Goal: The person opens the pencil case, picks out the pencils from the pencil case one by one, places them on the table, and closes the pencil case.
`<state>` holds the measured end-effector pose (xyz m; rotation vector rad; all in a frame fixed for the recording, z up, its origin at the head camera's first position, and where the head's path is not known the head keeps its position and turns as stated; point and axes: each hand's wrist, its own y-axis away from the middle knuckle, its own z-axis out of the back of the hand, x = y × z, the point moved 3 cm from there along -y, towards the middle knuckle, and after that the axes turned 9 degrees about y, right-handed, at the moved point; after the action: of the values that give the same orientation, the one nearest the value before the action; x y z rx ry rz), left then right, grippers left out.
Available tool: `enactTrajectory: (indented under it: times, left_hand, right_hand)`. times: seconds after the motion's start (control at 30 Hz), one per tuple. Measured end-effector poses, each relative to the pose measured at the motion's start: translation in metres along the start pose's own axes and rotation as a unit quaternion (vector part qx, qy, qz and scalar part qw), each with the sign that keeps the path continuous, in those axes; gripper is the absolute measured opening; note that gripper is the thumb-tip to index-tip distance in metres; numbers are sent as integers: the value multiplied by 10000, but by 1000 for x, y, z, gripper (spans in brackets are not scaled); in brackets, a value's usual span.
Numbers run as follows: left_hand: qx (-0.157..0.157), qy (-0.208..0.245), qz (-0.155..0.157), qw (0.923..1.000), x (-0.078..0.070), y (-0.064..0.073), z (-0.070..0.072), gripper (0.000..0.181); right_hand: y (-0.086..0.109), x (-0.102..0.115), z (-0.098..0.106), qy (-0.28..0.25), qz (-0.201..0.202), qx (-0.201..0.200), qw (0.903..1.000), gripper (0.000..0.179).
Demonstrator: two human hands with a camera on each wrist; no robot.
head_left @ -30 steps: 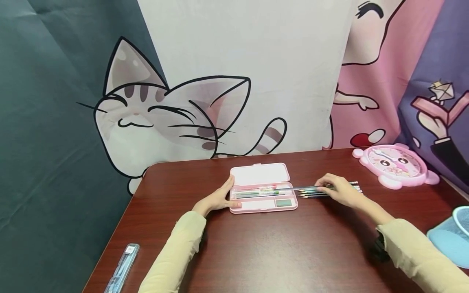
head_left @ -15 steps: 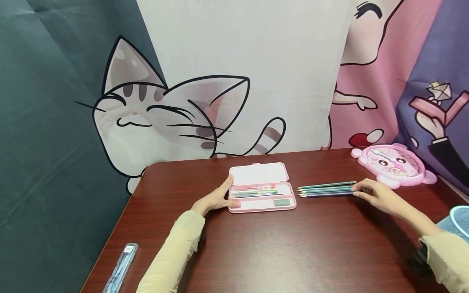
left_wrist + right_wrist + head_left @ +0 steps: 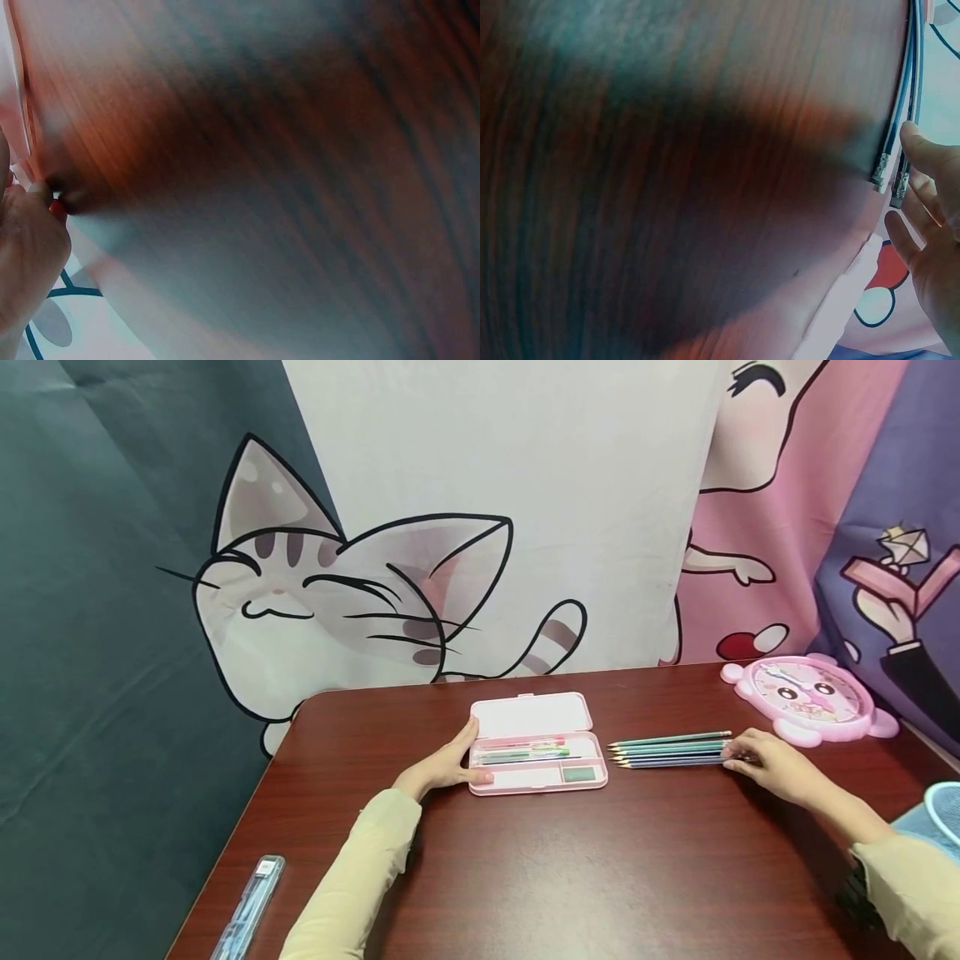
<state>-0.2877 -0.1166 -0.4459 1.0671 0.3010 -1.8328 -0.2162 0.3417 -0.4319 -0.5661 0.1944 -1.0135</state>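
Observation:
A pink pencil case [image 3: 534, 713] lies with its lid folded back. Several pens [image 3: 525, 753] are in its long compartment, and a grey-green block [image 3: 579, 774] fills a small one. My left hand [image 3: 442, 768] grips the case's left end, thumb over the front corner; the left wrist view catches only part of that hand [image 3: 30, 240]. Right of the case, several green and blue pencils [image 3: 667, 750] lie side by side, tips toward it. My right hand [image 3: 772, 766] pinches a dark pencil [image 3: 907, 97] near its eraser end, beside another one.
A pink animal-shaped clock [image 3: 810, 697] lies at the back right. Part of a light blue mesh container [image 3: 922, 820] shows at the right edge. A clear narrow case [image 3: 250, 906] lies front left. A printed cloth backdrop [image 3: 510, 460] stands behind the table [image 3: 525, 877].
My right hand has moved right along the pencils to their eraser ends, drawing back the pencil that reached over the case. The front pencils now lie slightly apart. My left hand stays put.

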Motion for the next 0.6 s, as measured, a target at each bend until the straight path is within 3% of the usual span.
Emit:
enactTrajectory:
  times: [0.2,0.43,0.6]
  left_hand:
    - [2,73,42,10000,-1,-1,0,105]
    - [-1,37,52,10000,-2,0,1,105]
    - [-29,72,19,10000,-1,0,0,105]
  right_hand:
    - [0,-4,-1,328,-66,-40,9994,26]
    - [-13,6,-3,-287,-419,1,9987,25]
    - [-27,26,-18,-602,-645,212,9959,24]
